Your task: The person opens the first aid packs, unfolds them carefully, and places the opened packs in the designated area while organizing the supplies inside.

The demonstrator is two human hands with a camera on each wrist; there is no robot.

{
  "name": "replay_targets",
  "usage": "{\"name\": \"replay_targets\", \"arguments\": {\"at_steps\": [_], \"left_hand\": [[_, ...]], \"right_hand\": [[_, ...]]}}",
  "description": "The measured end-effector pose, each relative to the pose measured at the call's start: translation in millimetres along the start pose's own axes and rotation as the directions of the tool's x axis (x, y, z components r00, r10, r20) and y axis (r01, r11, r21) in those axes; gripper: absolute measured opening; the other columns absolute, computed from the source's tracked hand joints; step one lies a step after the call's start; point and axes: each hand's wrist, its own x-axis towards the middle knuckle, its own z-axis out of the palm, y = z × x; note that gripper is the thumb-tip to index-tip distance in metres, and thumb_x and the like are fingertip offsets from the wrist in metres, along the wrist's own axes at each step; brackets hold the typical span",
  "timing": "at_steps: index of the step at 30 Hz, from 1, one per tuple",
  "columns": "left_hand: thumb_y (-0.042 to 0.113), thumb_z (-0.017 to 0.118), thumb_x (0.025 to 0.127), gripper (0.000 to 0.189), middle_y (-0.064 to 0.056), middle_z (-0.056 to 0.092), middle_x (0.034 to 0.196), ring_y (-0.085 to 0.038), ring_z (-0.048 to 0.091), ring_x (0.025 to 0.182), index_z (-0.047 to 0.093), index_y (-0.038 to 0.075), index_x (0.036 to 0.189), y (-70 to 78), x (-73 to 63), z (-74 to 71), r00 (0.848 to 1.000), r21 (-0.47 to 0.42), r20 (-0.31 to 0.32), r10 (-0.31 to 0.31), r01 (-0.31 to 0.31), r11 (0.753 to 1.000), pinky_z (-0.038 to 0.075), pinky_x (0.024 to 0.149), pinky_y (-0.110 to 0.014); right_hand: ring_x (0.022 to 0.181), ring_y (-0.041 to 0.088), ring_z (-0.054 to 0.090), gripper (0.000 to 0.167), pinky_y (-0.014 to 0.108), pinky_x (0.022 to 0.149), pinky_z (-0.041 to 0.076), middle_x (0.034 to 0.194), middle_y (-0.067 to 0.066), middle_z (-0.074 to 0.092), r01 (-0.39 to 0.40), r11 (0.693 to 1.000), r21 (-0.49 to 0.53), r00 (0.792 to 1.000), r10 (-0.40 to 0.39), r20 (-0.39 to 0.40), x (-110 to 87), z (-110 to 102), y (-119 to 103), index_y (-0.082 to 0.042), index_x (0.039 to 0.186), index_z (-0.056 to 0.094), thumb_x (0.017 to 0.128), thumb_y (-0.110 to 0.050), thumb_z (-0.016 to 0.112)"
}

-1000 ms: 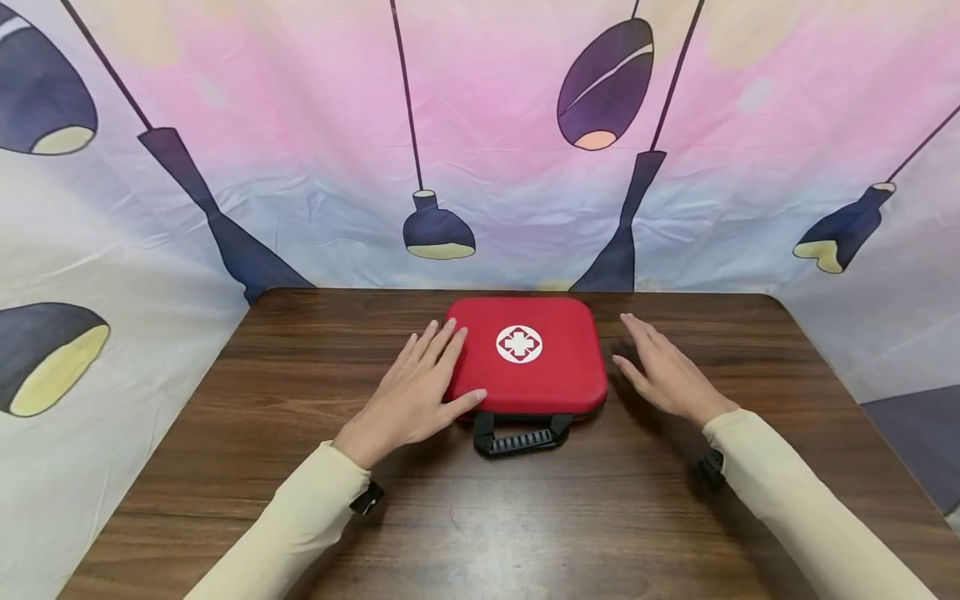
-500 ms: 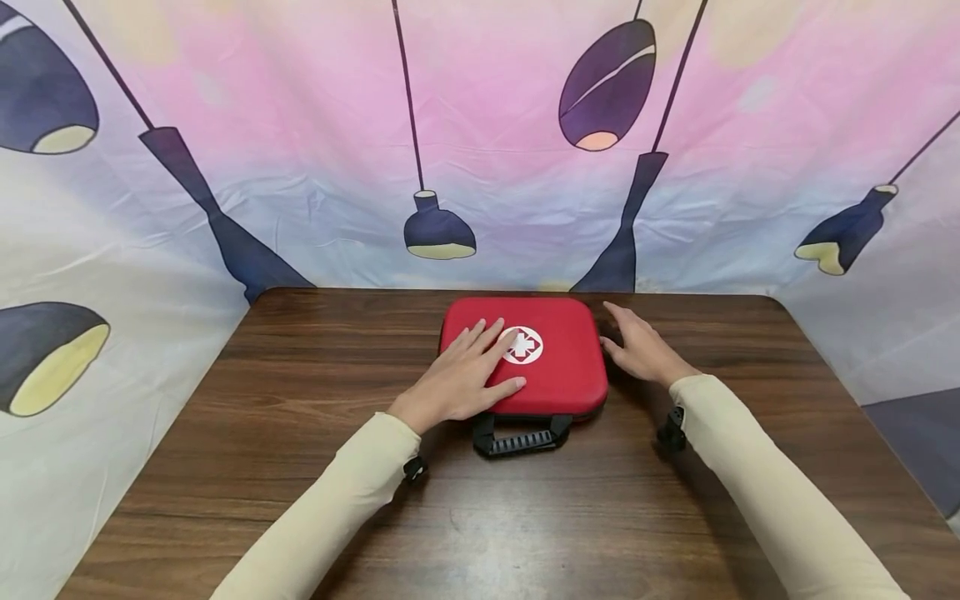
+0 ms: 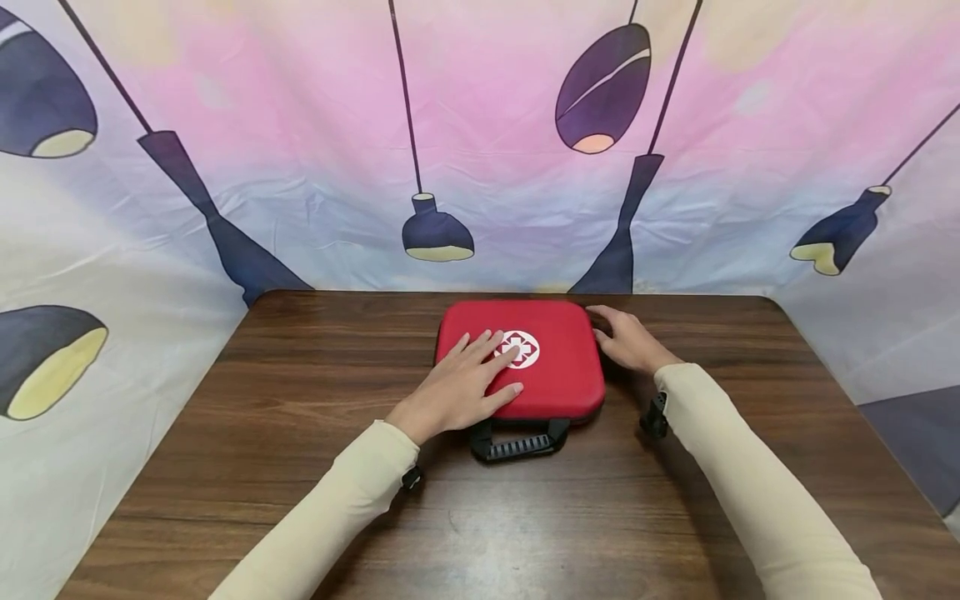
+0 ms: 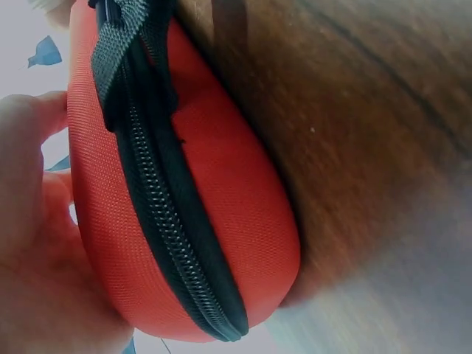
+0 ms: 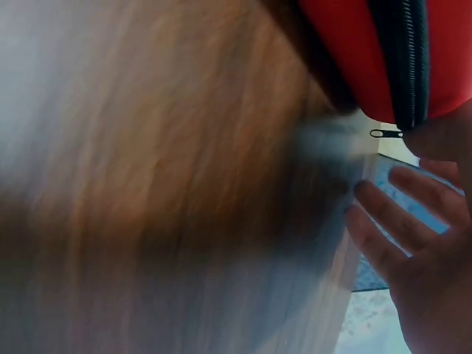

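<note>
A red zipped first-aid case (image 3: 555, 367) with a white cross emblem lies flat on the table, its black handle (image 3: 520, 447) facing me. My left hand (image 3: 457, 387) rests on the lid's left part with fingers spread, partly over the emblem. In the left wrist view the black zipper (image 4: 166, 214) runs closed along the case's side. My right hand (image 3: 628, 340) is at the case's far right corner. The right wrist view shows a small zipper pull (image 5: 386, 134) beside the thumb, hanging free, with the other fingers (image 5: 394, 217) extended apart.
The dark wooden table (image 3: 285, 400) extends around the case on all sides. Behind it hangs a cloth backdrop (image 3: 322, 125) printed with lamps, close to the table's far edge. A dark wristband (image 3: 655, 415) is on the right wrist.
My left hand has moved right from the case's left edge onto the lid. My right hand has come leftward from beside the case to its far right corner.
</note>
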Motion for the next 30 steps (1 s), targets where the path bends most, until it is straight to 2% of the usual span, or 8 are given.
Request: {"name": "replay_targets", "arguments": {"at_steps": [2, 4, 6, 10, 14, 18, 22, 30], "left_hand": [[0.057, 0.05, 0.1, 0.071, -0.011, 0.026, 0.166, -0.029, 0.019, 0.154, 0.038, 0.018, 0.158, -0.5, -2.6, 0.0, 1.0, -0.006, -0.007, 0.006, -0.006, 1.0, 0.009, 0.126, -0.045], [0.057, 0.051, 0.1, 0.071, -0.011, 0.026, 0.166, -0.029, 0.019, 0.154, 0.038, 0.017, 0.158, -0.9, -5.1, 0.1, 1.0, -0.015, -0.009, 0.009, -0.009, 1.0, 0.01, 0.126, -0.044], [0.057, 0.051, 0.1, 0.071, -0.011, 0.026, 0.166, -0.028, 0.019, 0.154, 0.038, 0.018, 0.158, -1.3, -7.8, 0.3, 1.0, -0.019, -0.01, 0.007, -0.008, 1.0, 0.01, 0.126, -0.043], [0.057, 0.051, 0.1, 0.071, -0.01, 0.026, 0.166, -0.028, 0.019, 0.154, 0.037, 0.018, 0.159, -2.2, -13.3, 1.2, 1.0, -0.023, -0.008, 0.003, -0.003, 1.0, 0.01, 0.126, -0.044], [0.057, 0.05, 0.1, 0.072, -0.01, 0.025, 0.166, -0.028, 0.018, 0.154, 0.036, 0.019, 0.159, -2.8, -18.3, 3.1, 1.0, -0.008, -0.008, 0.006, -0.007, 1.0, 0.01, 0.126, -0.043], [0.057, 0.051, 0.1, 0.071, -0.011, 0.026, 0.165, -0.029, 0.019, 0.153, 0.037, 0.019, 0.159, -3.3, -22.7, 4.0, 1.0, -0.001, -0.023, 0.008, -0.008, 1.0, 0.011, 0.126, -0.043], [0.057, 0.051, 0.1, 0.071, -0.011, 0.026, 0.165, -0.028, 0.019, 0.153, 0.037, 0.019, 0.159, -3.2, -26.0, 3.2, 1.0, -0.001, -0.021, -0.002, 0.002, 1.0, 0.012, 0.126, -0.043], [0.057, 0.051, 0.1, 0.072, -0.011, 0.023, 0.166, -0.029, 0.018, 0.154, 0.036, 0.017, 0.159, -3.8, -28.3, 1.0, 1.0, -0.042, -0.003, -0.007, 0.007, 0.999, 0.013, 0.125, -0.04]], "right_hand": [[0.109, 0.04, 0.061, 0.045, 0.05, 0.092, 0.05, 0.132, 0.028, 0.059, -0.015, 0.999, 0.047, 1.0, 0.014, 0.011, 2.7, 1, -1, 0.006, 0.147, 0.046, 0.103, -0.004, 0.049], [0.091, 0.036, 0.061, 0.043, 0.044, 0.081, 0.048, 0.125, 0.026, 0.063, -0.024, 0.996, 0.083, 1.0, 0.023, 0.02, 5.1, 1, -2, 0.004, 0.146, 0.048, 0.104, -0.003, 0.048], [0.085, 0.03, 0.057, 0.042, 0.04, 0.076, 0.044, 0.125, 0.024, 0.063, -0.025, 0.993, 0.116, 1.0, 0.023, 0.022, 7.9, 2, -3, 0.002, 0.145, 0.051, 0.104, -0.001, 0.048], [0.084, 0.028, 0.053, 0.041, 0.039, 0.076, 0.042, 0.137, 0.024, 0.057, -0.002, 0.987, 0.161, 1.0, -0.001, 0.022, 13.4, 4, -4, 0.003, 0.141, 0.056, 0.101, 0.005, 0.049], [0.091, 0.035, 0.059, 0.038, 0.042, 0.084, 0.048, 0.136, 0.026, 0.059, 0.009, 0.981, 0.193, 0.999, -0.016, 0.033, 17.9, 6, -6, 0.007, 0.136, 0.059, 0.099, 0.008, 0.048], [0.122, 0.04, 0.058, 0.035, 0.053, 0.101, 0.048, 0.13, 0.028, 0.062, 0.036, 0.981, 0.193, 0.999, -0.043, 0.032, 21.4, 8, -8, 0.01, 0.13, 0.062, 0.098, 0.009, 0.048], [0.116, 0.042, 0.061, 0.032, 0.054, 0.098, 0.05, 0.121, 0.028, 0.066, 0.058, 0.984, 0.166, 0.997, -0.064, 0.032, 22.6, 10, -7, 0.012, 0.124, 0.065, 0.096, 0.01, 0.05], [0.094, 0.034, 0.065, 0.025, 0.039, 0.078, 0.054, 0.11, 0.027, 0.069, 0.03, 0.992, 0.12, 1.0, -0.031, 0.006, 23.0, 14, -5, 0.013, 0.115, 0.068, 0.094, 0.01, 0.054]]}}
